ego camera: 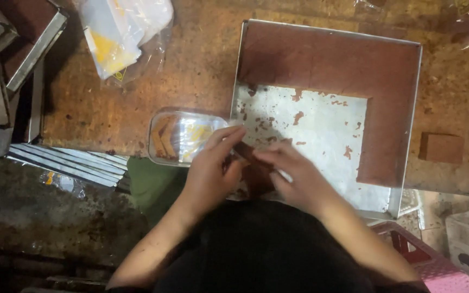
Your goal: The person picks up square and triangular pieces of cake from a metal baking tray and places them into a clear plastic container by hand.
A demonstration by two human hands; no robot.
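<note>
Currently left hand (210, 171) and right hand (294, 176) pinch one brown cake slice (253, 168) together at the metal tray's (408, 130) near edge. Likely soft, crumbly; support from below, grip sides lightly.

one camera on my head looks almost straight down, close over my fingers (229, 135), the metal tray (411, 114) and the worktop (191, 65)'s near edge.

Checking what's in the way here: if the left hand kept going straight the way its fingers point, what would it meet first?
The left hand points up and to the right, so it would probably meet the near-left wall of the square metal tray first, then its crumb-strewn floor. Depth is unclear, so it might pass above the rim.
</note>
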